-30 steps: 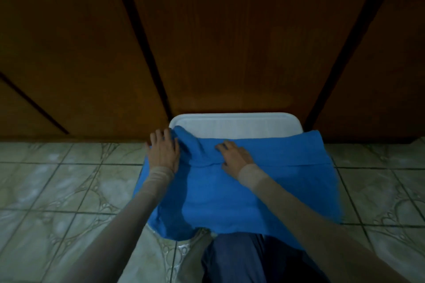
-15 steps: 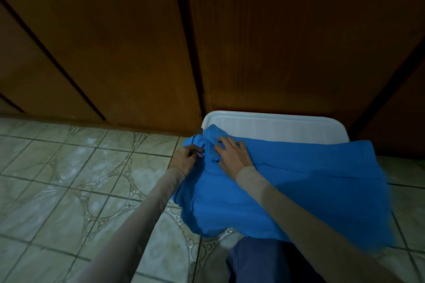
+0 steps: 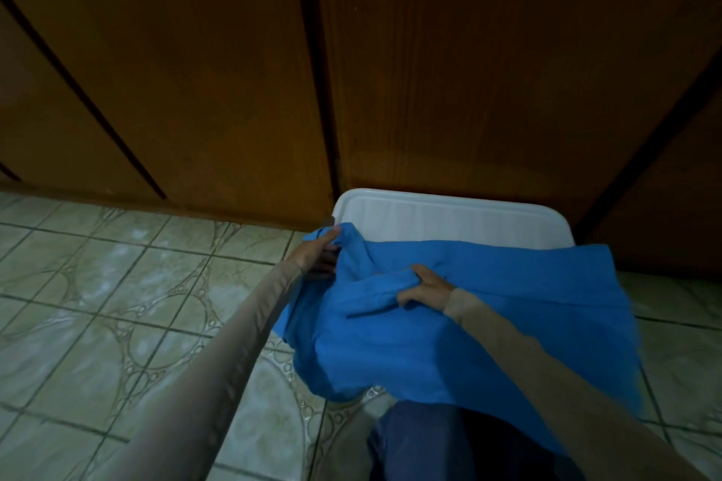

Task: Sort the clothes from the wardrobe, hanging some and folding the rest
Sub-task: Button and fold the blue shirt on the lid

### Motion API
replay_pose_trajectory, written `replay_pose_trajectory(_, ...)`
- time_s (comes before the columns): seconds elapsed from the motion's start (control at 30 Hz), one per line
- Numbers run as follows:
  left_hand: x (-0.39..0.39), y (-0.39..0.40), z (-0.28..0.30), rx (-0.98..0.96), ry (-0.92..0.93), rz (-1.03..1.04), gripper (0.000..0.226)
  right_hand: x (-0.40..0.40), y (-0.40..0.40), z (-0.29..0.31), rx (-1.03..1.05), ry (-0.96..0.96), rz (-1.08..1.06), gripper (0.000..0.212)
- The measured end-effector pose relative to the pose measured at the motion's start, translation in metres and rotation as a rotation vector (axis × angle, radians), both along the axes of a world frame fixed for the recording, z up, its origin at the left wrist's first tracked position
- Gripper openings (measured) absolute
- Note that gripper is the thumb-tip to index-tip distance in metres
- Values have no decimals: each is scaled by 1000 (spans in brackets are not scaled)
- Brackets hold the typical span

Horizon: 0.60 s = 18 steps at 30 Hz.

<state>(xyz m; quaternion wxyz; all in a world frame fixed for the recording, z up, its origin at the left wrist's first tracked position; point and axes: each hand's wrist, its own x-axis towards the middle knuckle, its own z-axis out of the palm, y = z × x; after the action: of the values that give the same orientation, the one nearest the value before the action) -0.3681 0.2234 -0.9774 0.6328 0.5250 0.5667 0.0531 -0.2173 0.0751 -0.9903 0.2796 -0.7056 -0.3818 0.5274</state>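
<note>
Since the earlier frame, right hand [image 3: 424, 290] has gathered a fold of blue garment [image 3: 449, 324] and grips it, left hand [image 3: 314, 257] pinches its corner over white bin lid [image 3: 449, 217]; folding barely begun.

The scene is dim and warm-toned, the wooden wardrobe doors [image 3: 429, 70] sinking to near black toward the top corners. The brightest parts are the white plastic lid [image 3: 449, 213] and the pale floor tiles [image 3: 117, 285], which carry a soft sheen. Wide-angle distortion bends the door seams outward, and the sleeves [image 3: 195, 383] and blue cloth's [image 3: 488, 305] right edge are smeared with blur.
</note>
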Motion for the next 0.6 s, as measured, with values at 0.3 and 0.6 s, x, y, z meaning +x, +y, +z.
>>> replay_pose_trajectory(0.3, 38, -10, -1, 299, 68, 163, 29, 1, 0, -1, 42, -90, 184, 20)
replay_pose_trajectory(0.6, 12, -2, -20, 858, 40, -127, 39, 0, -3, -17, 131, -109, 186, 32)
